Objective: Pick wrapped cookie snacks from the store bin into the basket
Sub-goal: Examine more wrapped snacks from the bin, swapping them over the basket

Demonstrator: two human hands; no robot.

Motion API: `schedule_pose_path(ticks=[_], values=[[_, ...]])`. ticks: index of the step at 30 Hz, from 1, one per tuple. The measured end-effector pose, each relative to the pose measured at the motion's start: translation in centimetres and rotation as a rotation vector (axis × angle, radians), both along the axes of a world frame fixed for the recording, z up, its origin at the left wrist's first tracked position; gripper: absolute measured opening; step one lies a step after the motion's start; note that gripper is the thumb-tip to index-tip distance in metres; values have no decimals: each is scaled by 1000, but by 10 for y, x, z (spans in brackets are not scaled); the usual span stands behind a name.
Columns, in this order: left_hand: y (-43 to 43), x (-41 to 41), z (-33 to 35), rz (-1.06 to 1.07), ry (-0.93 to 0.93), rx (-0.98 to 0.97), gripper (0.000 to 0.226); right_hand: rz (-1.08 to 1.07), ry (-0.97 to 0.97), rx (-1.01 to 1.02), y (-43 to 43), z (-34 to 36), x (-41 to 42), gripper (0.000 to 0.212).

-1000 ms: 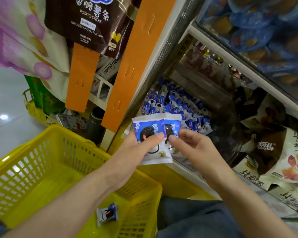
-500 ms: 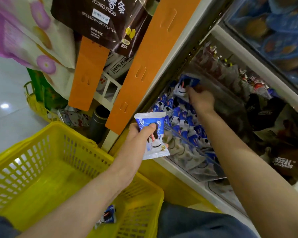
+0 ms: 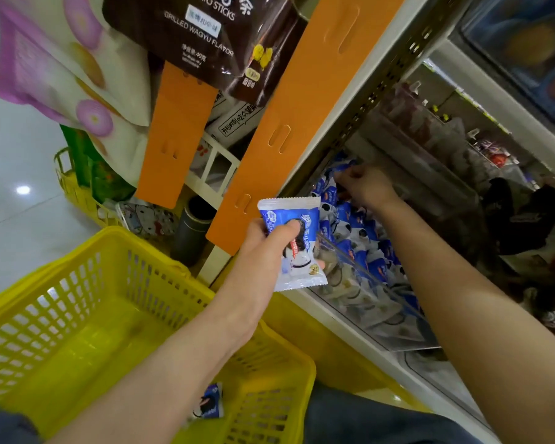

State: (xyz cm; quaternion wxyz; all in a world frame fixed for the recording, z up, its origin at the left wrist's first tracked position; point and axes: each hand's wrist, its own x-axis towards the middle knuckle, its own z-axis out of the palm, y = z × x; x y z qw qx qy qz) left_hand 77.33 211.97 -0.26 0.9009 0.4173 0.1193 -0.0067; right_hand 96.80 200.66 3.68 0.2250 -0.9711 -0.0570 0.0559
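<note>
My left hand (image 3: 265, 251) grips blue-and-white wrapped cookie packets (image 3: 297, 251) by their upper part, above the right rim of the yellow basket (image 3: 77, 315). One more cookie packet (image 3: 209, 402) lies on the basket floor near my forearm. My right hand (image 3: 362, 185) reaches deep into the clear store bin (image 3: 375, 315), fingers curled down among the blue cookie packets (image 3: 353, 232) at its back. Whether it holds one I cannot tell.
Orange display strips (image 3: 279, 129) and a hanging brown potato-stick bag (image 3: 205, 33) stand just left of the bin. A shelf edge (image 3: 481, 88) runs above the bin. Dark snack bags (image 3: 526, 219) fill the shelf to the right. A second yellow basket (image 3: 74, 187) sits on the floor behind.
My right hand left the packets held by my left hand and reached to the back of the bin, where it lifted a packet and lowered again. My left hand stayed.
</note>
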Motion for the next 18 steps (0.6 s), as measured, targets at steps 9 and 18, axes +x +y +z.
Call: schedule_pose_path(ticks=[9, 18], values=[[-8, -7, -1, -46, -23, 58, 12, 14, -79, -2, 4, 0, -4, 33], [-10, -31, -7, -27, -104, 281, 22, 277, -485, 466, -16, 2, -144, 14]])
